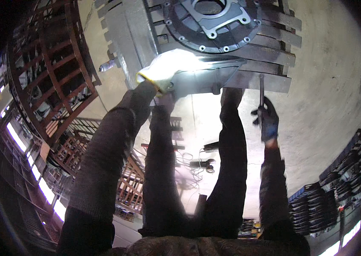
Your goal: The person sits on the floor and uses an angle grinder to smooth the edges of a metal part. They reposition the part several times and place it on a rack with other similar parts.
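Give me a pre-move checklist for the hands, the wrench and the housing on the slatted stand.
1. Left hand braced on the grey housing: ok.
2. Right hand closed on the wrench: ok.
3. Wrench seated on a fastener: cannot tell, its tip is hidden against the slats.
4. Round flange resting on the slatted stand: ok.
5. Floor underfoot free of hazards: not ok, cables and tools lie between the legs.
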Action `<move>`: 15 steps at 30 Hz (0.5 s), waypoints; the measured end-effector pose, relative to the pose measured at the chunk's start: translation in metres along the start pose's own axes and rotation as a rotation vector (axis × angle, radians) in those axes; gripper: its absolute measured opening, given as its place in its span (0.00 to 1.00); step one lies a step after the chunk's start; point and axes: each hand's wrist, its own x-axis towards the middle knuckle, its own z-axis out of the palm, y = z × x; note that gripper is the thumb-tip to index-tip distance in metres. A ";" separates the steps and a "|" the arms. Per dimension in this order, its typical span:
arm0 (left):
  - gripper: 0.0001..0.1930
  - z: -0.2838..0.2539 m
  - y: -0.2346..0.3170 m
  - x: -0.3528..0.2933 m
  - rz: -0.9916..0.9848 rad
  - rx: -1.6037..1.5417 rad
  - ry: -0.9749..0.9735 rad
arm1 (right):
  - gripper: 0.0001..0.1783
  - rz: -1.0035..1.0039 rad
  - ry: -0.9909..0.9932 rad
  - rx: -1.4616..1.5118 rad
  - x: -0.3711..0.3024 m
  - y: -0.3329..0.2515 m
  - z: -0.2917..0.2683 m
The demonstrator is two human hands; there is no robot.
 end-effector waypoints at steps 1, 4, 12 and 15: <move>0.18 -0.003 0.003 -0.001 0.003 0.000 -0.021 | 0.30 -0.048 -0.064 0.006 -0.038 -0.018 0.007; 0.18 -0.020 -0.008 0.002 0.197 -0.014 -0.030 | 0.29 0.019 -0.177 0.058 -0.127 -0.067 0.041; 0.26 0.000 -0.074 -0.029 0.292 0.318 0.072 | 0.23 -0.155 -0.096 -0.029 -0.143 -0.073 0.203; 0.30 0.015 -0.080 -0.031 0.317 0.249 0.173 | 0.22 -0.179 -0.055 -0.063 -0.128 -0.059 0.227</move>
